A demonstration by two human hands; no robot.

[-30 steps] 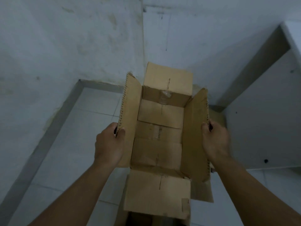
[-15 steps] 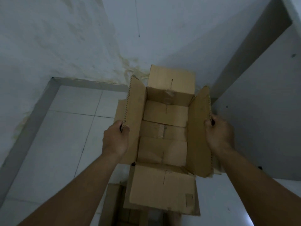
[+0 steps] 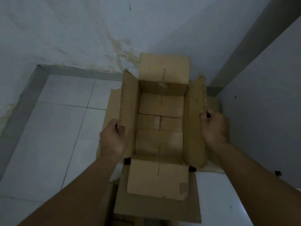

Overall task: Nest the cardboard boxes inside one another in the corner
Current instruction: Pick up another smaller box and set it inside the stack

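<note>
Cardboard box (image 3: 160, 121), hands (image 3: 113, 141) gripping side flaps

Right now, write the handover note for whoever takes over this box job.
Left hand: pinched on the long left flap of the open cardboard box, thumb inside.
Right hand: pinched on the long right flap, same way.
The box is open, all four flaps up or folded out, nothing loose in it; it sits near the corner, by the stained wall.
More cardboard shows under and around it, looking like a larger box it is going into; how deep it sits cannot be told.
Left: seat it fully, let go, check no other boxes remain out of view.
</note>
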